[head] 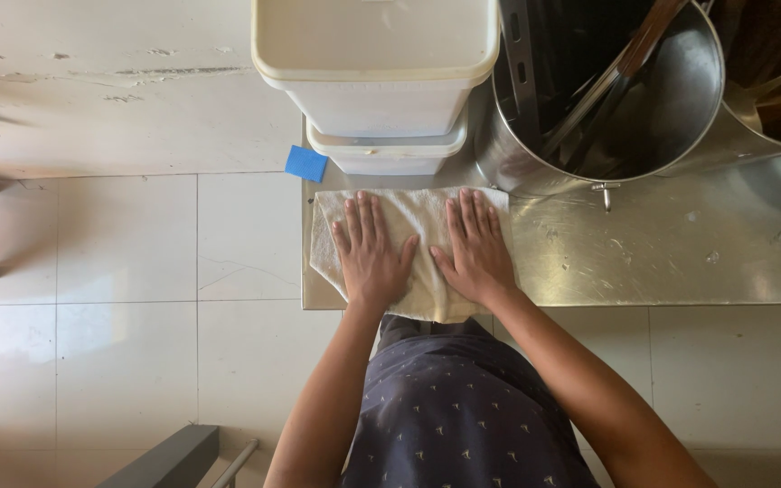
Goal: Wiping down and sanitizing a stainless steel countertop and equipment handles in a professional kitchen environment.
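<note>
Towel (409, 237), white, lies flat at the left end of the steel tabletop (680, 262), its near edge overhanging. Left of the towel: blue square (305, 164). On the towel: left hand (370, 258) and right hand (476, 253), both pressed flat, fingers extended, gripping nothing. Behind the towel: stacked white bins (381, 81). Right of the towel: steel pot (607, 90).

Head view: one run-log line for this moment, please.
left hand: flat on white towel | right hand: flat on towel | towel: steel table corner
</note>
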